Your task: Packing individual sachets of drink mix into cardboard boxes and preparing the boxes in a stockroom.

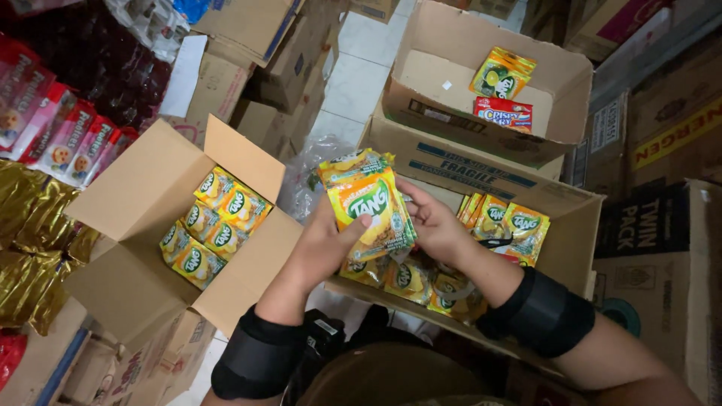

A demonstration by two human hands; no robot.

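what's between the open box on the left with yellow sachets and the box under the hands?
In the head view, crumpled clear plastic wrap on the pale tiled floor fills the gap between the left cardboard box and the sachet-filled box.

a pale tiled floor (361,68) runs as a narrow aisle between stacks of brown cardboard cartons (278,83). more printed cartons (662,128) are stacked along the right side. at the left edge hang red snack packets (60,135) above gold foil packs (30,240). a crumpled clear plastic bag (304,177) lies on the floor. the light is even and indoor.
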